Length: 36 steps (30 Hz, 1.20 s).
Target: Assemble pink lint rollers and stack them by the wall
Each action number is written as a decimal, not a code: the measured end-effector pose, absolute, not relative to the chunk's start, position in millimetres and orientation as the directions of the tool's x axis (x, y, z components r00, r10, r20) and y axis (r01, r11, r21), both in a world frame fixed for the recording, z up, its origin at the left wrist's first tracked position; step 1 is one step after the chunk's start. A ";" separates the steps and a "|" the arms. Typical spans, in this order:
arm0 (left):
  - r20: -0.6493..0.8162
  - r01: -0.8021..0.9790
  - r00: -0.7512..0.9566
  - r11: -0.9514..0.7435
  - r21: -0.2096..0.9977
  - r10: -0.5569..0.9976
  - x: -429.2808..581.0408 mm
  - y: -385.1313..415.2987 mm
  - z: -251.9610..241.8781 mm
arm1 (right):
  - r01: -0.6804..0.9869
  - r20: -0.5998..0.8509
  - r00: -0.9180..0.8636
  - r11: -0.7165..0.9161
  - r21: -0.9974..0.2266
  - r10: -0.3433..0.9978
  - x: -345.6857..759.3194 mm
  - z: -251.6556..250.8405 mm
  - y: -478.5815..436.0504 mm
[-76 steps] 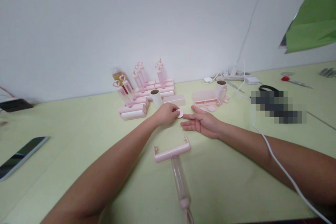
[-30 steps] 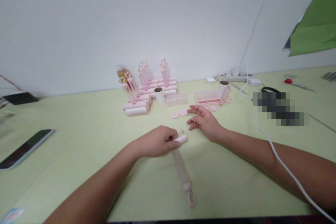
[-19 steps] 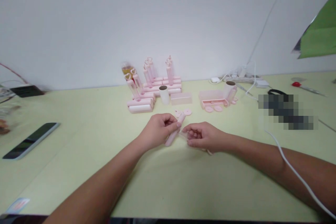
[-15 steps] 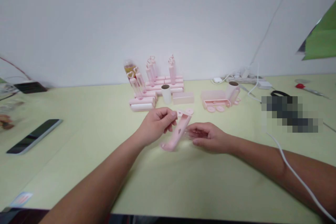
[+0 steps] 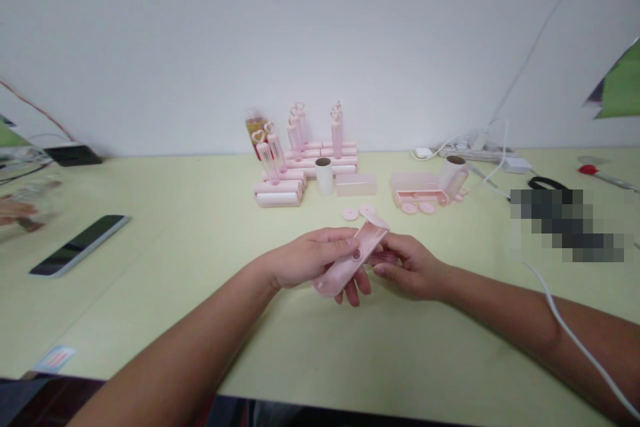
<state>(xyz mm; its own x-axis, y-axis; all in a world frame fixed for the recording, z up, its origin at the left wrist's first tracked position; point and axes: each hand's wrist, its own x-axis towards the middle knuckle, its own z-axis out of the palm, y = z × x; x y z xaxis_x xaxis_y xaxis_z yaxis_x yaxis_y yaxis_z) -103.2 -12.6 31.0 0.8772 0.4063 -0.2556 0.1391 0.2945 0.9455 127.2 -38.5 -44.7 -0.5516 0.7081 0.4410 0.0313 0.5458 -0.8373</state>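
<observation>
My left hand (image 5: 320, 255) is closed around a pink plastic lint-roller housing (image 5: 336, 275). This trough-shaped piece is tilted, its far end up to the right, with a round hole near the middle under my thumb. Just right of it, my right hand (image 5: 413, 267) pinches a clear pinkish tube-like handle (image 5: 384, 257), its tip close behind the housing. Whether the two pieces touch I cannot tell. Beyond the housing lie two pink discs (image 5: 351, 213). Farther back stand a white paper roll (image 5: 325, 180) and a translucent pink cover (image 5: 356, 185).
Several assembled lint rollers (image 5: 277, 199) with heart-topped handles stand near the wall. At right are another open pink housing (image 5: 420, 197), a white roll (image 5: 454, 170) and a white cable (image 5: 565, 310). A phone (image 5: 80, 245) and another person's blurred hand (image 5: 15, 210) are at left.
My left hand has shifted its grip from the housing's far end to its middle, fingers now beneath it. The clear handle has come closer to the housing. The view has turned slightly left.
</observation>
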 end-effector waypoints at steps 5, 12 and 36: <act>-0.220 0.078 0.883 0.332 0.940 0.414 -101.4 -10.6 23.4 | 0.043 0.439 -0.539 0.544 -0.838 0.719 127.9 -46.3 -37.0; -0.194 0.005 0.871 0.386 0.922 0.451 -96.0 -10.5 14.1 | 0.170 0.452 -0.557 0.629 -0.759 0.697 131.6 -42.8 -35.5; -0.083 -0.057 0.937 0.384 0.922 0.339 -89.6 -13.2 1.1 | 0.243 0.586 -0.643 0.857 -0.454 0.493 137.5 -30.3 -40.5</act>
